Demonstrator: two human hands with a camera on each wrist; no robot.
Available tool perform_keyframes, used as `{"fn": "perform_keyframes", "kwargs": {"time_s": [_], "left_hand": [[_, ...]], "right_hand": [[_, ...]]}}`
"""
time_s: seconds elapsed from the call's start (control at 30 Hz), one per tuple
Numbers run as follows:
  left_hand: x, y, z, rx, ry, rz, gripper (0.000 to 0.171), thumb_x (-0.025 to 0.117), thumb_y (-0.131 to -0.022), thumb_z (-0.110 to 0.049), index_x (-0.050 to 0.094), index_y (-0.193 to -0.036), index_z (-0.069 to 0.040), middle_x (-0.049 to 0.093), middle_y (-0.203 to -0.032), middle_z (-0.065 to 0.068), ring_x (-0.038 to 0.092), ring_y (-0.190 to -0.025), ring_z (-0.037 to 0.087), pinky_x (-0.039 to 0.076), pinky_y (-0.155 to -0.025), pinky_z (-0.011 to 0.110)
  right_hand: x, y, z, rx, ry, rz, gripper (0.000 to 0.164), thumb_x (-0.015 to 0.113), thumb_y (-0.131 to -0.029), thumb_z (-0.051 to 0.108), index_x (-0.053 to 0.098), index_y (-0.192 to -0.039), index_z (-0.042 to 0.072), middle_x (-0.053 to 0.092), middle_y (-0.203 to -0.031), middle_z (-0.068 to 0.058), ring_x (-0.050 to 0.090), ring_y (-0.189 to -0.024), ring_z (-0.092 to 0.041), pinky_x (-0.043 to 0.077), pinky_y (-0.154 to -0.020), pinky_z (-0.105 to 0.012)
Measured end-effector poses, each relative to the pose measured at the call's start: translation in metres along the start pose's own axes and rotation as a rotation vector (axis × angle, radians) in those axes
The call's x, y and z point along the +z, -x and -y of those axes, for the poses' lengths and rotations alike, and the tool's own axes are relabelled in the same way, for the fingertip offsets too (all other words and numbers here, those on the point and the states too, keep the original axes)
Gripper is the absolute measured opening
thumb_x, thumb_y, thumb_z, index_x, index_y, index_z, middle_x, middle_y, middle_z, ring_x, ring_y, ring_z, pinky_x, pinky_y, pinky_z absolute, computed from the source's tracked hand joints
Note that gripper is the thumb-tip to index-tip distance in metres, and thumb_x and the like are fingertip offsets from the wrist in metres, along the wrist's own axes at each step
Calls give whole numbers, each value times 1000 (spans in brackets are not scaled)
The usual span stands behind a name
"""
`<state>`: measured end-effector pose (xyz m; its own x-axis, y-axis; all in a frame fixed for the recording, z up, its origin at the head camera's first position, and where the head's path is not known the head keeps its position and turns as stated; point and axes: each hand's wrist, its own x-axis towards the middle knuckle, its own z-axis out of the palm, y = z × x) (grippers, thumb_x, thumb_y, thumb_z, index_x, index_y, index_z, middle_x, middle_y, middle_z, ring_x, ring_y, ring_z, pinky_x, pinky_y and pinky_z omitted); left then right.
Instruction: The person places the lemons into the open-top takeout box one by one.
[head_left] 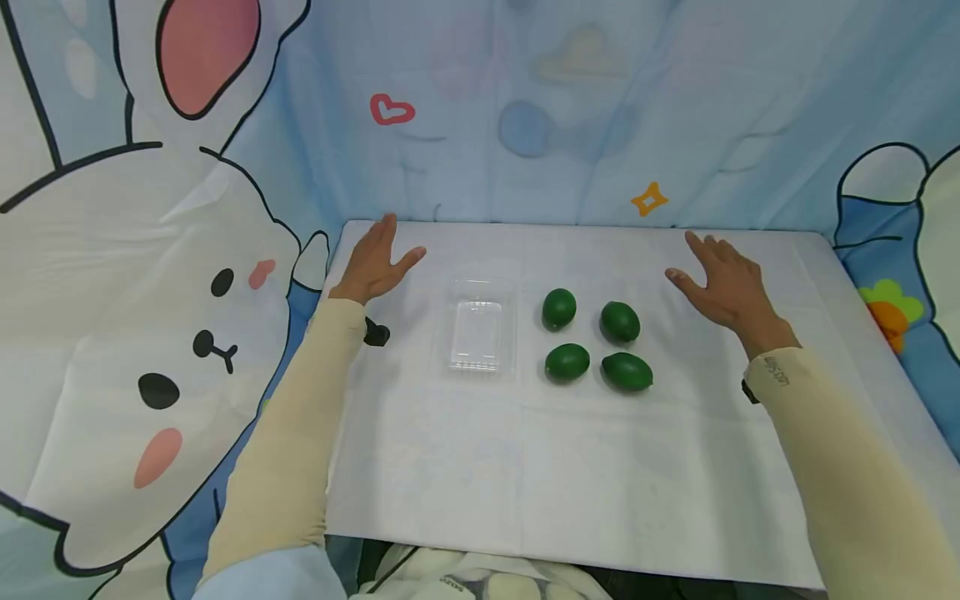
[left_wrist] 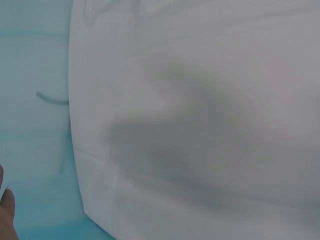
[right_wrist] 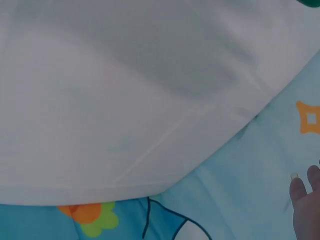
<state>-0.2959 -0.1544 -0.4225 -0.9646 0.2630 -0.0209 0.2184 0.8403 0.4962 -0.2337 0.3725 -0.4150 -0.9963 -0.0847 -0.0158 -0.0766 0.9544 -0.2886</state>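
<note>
between your left hand (head_left: pixel 377 268) and your right hand (head_left: pixel 722 286), you have a clear plastic container (head_left: pixel 477 333), rectangular, see-through, lying with its longer sides running away from you. to its right you see four glossy dark-green fruits (head_left: pixel 627 372), oval and whole, set slightly apart in two rows of two. the one nearest your right side lies lengthwise across your view, its ends tapering to points.
</note>
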Motion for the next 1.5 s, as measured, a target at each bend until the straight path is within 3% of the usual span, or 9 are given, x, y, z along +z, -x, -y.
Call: {"fn": "perform_keyframes", "kwargs": {"time_s": [0.2, 0.4, 0.57, 0.73, 1.0, 1.23, 1.5], "left_hand": [[22, 20, -2, -56, 252, 85, 104, 51, -86, -72, -7, -157, -22, -5, -164, 0, -1, -152, 21, 8, -123, 46], [49, 39, -4, -74, 344, 127, 111, 58, -79, -75, -9, -156, -30, -5, -164, -3, 1, -152, 22, 11, -122, 51], [69, 48, -10, -43, 415, 125, 115, 64, -77, -72, -6, -157, -28, -2, -164, -3, 3, -152, 22, 14, -122, 51], [88, 59, -16, -22, 467, 134, 122, 72, -74, -66, -9, -157, -25, -1, -165, 1, 6, -151, 24, 17, -121, 50], [117, 77, -25, -22, 506, 163, 135, 85, -68, -52, -11, -156, -18, 3, -164, 8, 12, -150, 25, 20, -121, 43], [124, 81, -29, -35, 553, 135, 132, 88, -70, -39, -10, -156, -16, 1, -164, 6, 15, -150, 21, 20, -121, 37], [134, 85, -29, -26, 586, 126, 130, 88, -71, -32, -8, -156, -9, 3, -164, 12, 12, -150, 24, 19, -121, 37]], "right_hand": [[22, 18, 8, -17, -129, 55, 83, 46, -97, 58, 7, -158, 18, 9, -160, -24, 9, -145, -49, 7, -111, -72], [38, 34, 12, -36, -217, 92, 83, 52, -96, 54, 8, -158, 21, 8, -162, -20, 7, -147, -45, 11, -112, -71], [51, 41, 17, -64, -258, 84, 81, 55, -96, 51, 11, -158, 23, 10, -163, -18, 8, -148, -44, 12, -112, -71], [65, 52, 26, -74, -286, 79, 83, 58, -94, 50, 15, -158, 20, 15, -161, -20, 13, -146, -46, 15, -111, -71], [83, 75, 33, -68, -300, 68, 86, 69, -87, 50, 33, -150, 4, 32, -150, -27, 26, -138, -49, 25, -107, -69], [99, 82, 33, -90, -290, 64, 85, 77, -82, 43, 38, -147, 4, 37, -147, -26, 30, -136, -48, 29, -106, -67], [114, 89, 35, -119, -301, 73, 83, 80, -81, 31, 39, -146, 2, 41, -143, -26, 36, -133, -47, 32, -105, -66]]}}
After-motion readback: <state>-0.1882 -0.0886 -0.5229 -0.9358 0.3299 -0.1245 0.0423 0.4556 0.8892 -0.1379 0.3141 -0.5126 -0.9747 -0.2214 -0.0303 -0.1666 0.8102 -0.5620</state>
